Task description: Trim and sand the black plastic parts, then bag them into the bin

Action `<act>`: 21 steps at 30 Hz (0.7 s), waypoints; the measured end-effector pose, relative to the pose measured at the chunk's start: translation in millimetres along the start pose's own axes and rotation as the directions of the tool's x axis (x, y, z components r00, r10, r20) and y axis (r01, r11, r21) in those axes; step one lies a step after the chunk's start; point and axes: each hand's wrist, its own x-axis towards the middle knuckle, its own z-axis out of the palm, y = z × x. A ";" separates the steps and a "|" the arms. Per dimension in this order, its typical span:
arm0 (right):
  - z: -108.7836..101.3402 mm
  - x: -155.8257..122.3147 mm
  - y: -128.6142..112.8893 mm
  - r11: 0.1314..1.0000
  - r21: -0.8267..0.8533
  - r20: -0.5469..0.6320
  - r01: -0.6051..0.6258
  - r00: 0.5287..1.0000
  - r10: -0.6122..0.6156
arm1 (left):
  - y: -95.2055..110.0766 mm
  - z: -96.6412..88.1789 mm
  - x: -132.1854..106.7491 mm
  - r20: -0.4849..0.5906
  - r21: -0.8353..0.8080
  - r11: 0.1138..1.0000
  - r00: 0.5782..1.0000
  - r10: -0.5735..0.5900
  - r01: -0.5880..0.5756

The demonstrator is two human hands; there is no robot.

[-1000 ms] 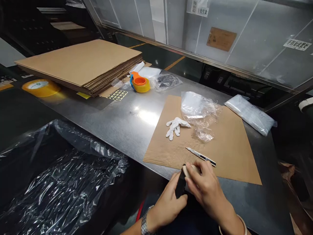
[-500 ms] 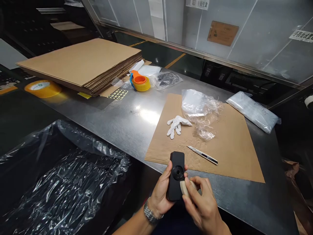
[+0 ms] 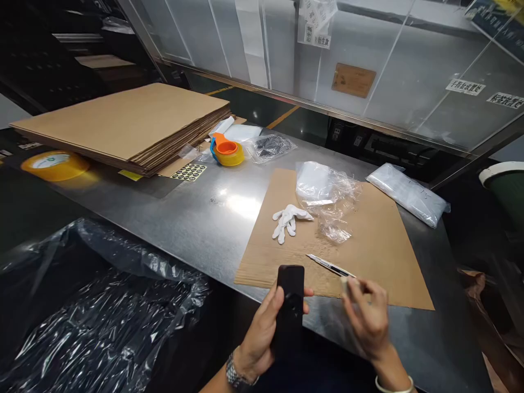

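Note:
My left hand (image 3: 262, 330) is wrapped round a black oblong case (image 3: 291, 297), held upright just off the table's front edge. The round recess in its face is dim at this angle. To the right, my right hand (image 3: 370, 314), smeared by motion, pinches a small cream-coloured pad (image 3: 344, 284); its exact kind is unclear. Close beyond that hand, a utility knife (image 3: 327, 265) lies on the flat cardboard sheet (image 3: 380, 256), its near end partly covered by my fingers. A white glove (image 3: 290, 221) lies crumpled further up the sheet.
Clear plastic bags (image 3: 323, 185) lie on the cardboard, and a wrapped white pack (image 3: 409, 194) is at the right. A tape dispenser (image 3: 227, 150), a sticker sheet (image 3: 188, 172), a tape roll (image 3: 55, 165) and stacked cardboard (image 3: 123, 117) occupy the left. A black-lined bin (image 3: 102, 322) stands front left.
My right hand has moved right, away from the black case, with the cream pad still in its fingers. My left hand has tilted the case, and the camera view has shifted.

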 end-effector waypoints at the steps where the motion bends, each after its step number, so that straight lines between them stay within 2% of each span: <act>1: 2.9 3.8 18.2 0.995 -0.068 0.030 -0.072 0.997 0.075 | 0.2 -2.6 -1.9 0.074 0.108 0.991 0.995 0.070 -0.078; 3: 8.7 12.7 48.4 0.980 -0.131 0.056 -0.152 0.985 0.161 | 0.7 -7.8 -4.9 0.226 0.242 0.947 0.962 0.156 -0.210; 4: 11.5 16.9 58.7 0.975 -0.141 0.071 -0.174 0.980 0.185 | 0.9 -10.3 -5.9 0.286 0.284 0.928 0.945 0.158 -0.241; 7: 19.2 26.3 65.6 0.967 -0.125 0.090 -0.222 0.968 0.234 | -0.1 -16.8 -7.3 0.364 0.372 0.889 0.923 0.127 -0.269; 10: 24.2 32.4 40.1 0.970 -0.040 0.122 -0.239 0.962 0.242 | -2.8 -19.3 -9.0 0.404 0.401 0.859 0.903 0.145 -0.317; 13: 22.6 39.5 0.7 0.969 0.160 0.239 -0.191 0.959 0.150 | -2.6 -15.9 -13.6 0.434 0.403 0.833 0.881 0.190 -0.379; 15: 16.0 44.9 -23.3 0.938 0.306 0.313 -0.164 0.948 0.064 | -0.3 -11.6 -17.3 0.396 0.409 0.845 0.901 0.177 -0.345; 16: 11.2 47.1 -33.5 0.891 0.417 0.349 -0.180 0.937 0.026 | 0.8 -9.6 -18.7 0.361 0.406 0.860 0.919 0.159 -0.309; 17: 5.9 48.7 -42.4 0.807 0.548 0.387 -0.221 0.922 -0.010 | 1.6 -8.1 -19.6 0.323 0.393 0.880 0.936 0.141 -0.268; 19: -4.0 49.3 -57.0 0.518 0.771 0.469 -0.372 0.880 -0.067 | 1.3 -7.5 -19.3 0.272 0.336 0.919 0.955 0.117 -0.208; 20: -7.7 48.3 -63.2 0.356 0.818 0.507 -0.451 0.858 -0.079 | -0.1 -8.5 -18.3 0.266 0.297 0.935 0.957 0.113 -0.193; 21: -10.2 46.8 -69.0 0.231 0.828 0.539 -0.511 0.839 -0.075 | -2.1 -10.3 -16.9 0.272 0.266 0.947 0.956 0.105 -0.180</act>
